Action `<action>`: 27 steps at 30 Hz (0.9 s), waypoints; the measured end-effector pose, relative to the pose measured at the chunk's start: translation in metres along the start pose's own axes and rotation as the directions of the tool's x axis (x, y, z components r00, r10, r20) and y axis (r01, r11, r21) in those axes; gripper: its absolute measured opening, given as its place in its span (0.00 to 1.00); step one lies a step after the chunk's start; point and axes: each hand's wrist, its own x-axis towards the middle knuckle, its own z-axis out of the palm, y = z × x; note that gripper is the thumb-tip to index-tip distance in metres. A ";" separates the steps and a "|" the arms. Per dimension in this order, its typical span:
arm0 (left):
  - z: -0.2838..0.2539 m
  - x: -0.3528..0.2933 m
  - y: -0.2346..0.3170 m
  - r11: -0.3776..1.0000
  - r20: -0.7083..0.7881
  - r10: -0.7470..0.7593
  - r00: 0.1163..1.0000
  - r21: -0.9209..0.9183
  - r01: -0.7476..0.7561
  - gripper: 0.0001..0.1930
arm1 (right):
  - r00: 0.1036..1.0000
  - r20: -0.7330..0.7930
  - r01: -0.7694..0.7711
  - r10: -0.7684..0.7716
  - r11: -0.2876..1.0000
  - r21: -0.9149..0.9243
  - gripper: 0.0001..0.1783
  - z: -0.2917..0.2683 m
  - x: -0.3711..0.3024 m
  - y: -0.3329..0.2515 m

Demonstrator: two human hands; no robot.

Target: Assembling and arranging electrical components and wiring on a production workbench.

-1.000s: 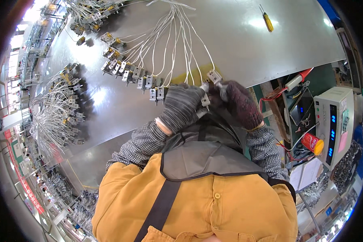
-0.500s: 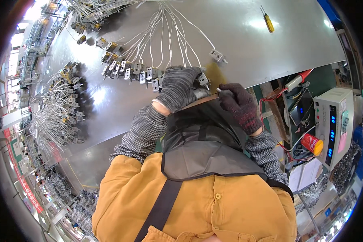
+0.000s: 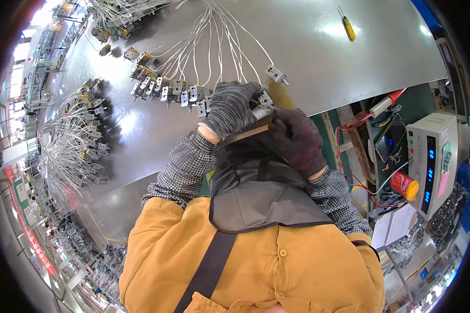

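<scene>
We see the left hand (image 3: 231,109) holding a small metal block (image 3: 265,98) between thumb and fingers, near the edge of the metal table (image 3: 318,62). The right hand (image 3: 297,140) is curled just beside it, and we cannot tell what it grips. A second block (image 3: 276,74) lies on the table beyond them, and a yellow screwdriver (image 3: 349,30) farther away.

Left hand (image 3: 233,110) covers part of the metal block (image 3: 265,98) in its grip. Right hand (image 3: 298,141) slightly blurred, fingertips hidden; cannot tell what, if anything, they pinch. White wires (image 3: 209,12) cut off at far edge. Yellow jacket (image 3: 235,271) cut off at near edge. Near left, background parts (image 3: 81,246) too small to tell.
</scene>
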 end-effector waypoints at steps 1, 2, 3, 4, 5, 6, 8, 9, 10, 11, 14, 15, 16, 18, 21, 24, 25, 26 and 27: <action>-0.001 -0.001 0.000 1.000 -0.003 0.000 1.000 0.001 0.000 0.22 | 0.976 0.031 -0.215 0.213 0.952 0.217 0.16 0.002 -0.001 -0.002; -0.002 -0.002 0.001 0.999 0.001 -0.013 1.000 -0.038 0.013 0.23 | 0.977 0.031 -0.212 0.211 0.953 0.216 0.16 0.001 -0.002 0.001; -0.004 -0.002 0.002 0.997 0.003 -0.024 1.000 -0.077 0.024 0.23 | 0.892 0.258 -0.449 0.371 0.652 0.611 0.17 -0.003 -0.004 0.008; -0.005 -0.003 0.005 0.997 -0.001 -0.022 1.000 -0.076 0.022 0.23 | 0.765 0.523 -0.608 0.376 0.153 0.779 0.19 -0.003 -0.005 0.012; -0.006 -0.004 0.008 0.995 0.010 -0.059 0.998 -0.076 0.059 0.24 | 0.767 0.521 -0.606 0.374 0.157 0.780 0.19 -0.002 -0.005 0.014; -0.006 -0.005 0.011 0.992 0.023 -0.097 0.995 -0.077 0.098 0.25 | 0.817 0.421 -0.557 0.395 0.346 0.756 0.19 0.001 -0.007 0.016; 0.000 -0.004 0.009 0.997 -0.018 -0.071 0.997 -0.036 0.070 0.27 | 0.905 0.213 -0.419 0.370 0.678 0.604 0.19 0.005 -0.010 0.018; 0.001 -0.004 0.011 0.999 -0.034 -0.052 0.998 0.002 0.052 0.28 | 0.939 0.116 -0.339 0.325 0.807 0.483 0.19 0.007 -0.013 0.018; 0.001 -0.005 0.012 0.999 -0.050 -0.032 0.998 0.040 0.034 0.29 | 0.965 0.028 -0.255 0.261 0.905 0.339 0.19 0.008 -0.015 0.018; 0.002 -0.006 0.012 0.999 -0.050 -0.035 0.998 0.040 0.037 0.29 | 0.965 0.030 -0.255 0.261 0.905 0.340 0.19 0.007 -0.016 0.016; 0.006 -0.004 0.010 0.992 0.000 -0.083 0.997 0.093 0.082 0.30 | 0.976 0.009 -0.216 0.218 0.961 0.174 0.16 0.003 -0.012 0.013; 0.007 -0.005 0.011 0.994 -0.026 -0.081 0.996 0.074 0.083 0.30 | 0.922 0.093 -0.378 0.376 0.822 0.426 0.15 0.005 -0.012 0.016; 0.008 -0.006 0.011 0.995 -0.052 -0.080 0.995 0.054 0.083 0.30 | 0.843 0.217 -0.507 0.492 0.592 0.626 0.14 0.005 -0.012 0.018; 0.009 -0.003 0.010 0.998 -0.065 -0.058 0.996 0.024 0.060 0.31 | 0.928 0.084 -0.367 0.364 0.842 0.396 0.14 0.003 -0.010 0.016; 0.007 -0.005 0.013 0.996 -0.051 -0.084 0.995 0.028 0.086 0.31 | 0.869 0.215 -0.493 0.445 0.739 0.459 0.16 -0.017 -0.002 -0.004; 0.009 -0.002 0.014 0.994 -0.058 -0.092 0.994 0.049 0.094 0.31 | 0.859 0.201 -0.504 0.470 0.710 0.492 0.17 -0.001 -0.009 0.008; 0.011 -0.005 0.013 0.996 -0.088 -0.070 0.994 0.042 0.074 0.31 | 0.970 -0.027 -0.234 0.243 0.955 0.184 0.17 0.007 -0.012 0.011; 0.012 -0.006 0.011 0.996 -0.087 -0.074 0.993 0.045 0.079 0.31 | 0.970 -0.023 -0.234 0.242 0.954 0.187 0.17 0.008 -0.012 0.013; 0.011 -0.003 0.011 0.995 -0.092 -0.081 0.992 0.051 0.086 0.31 | 0.995 -0.091 -0.050 0.047 0.998 -0.025 0.18 0.005 -0.007 0.011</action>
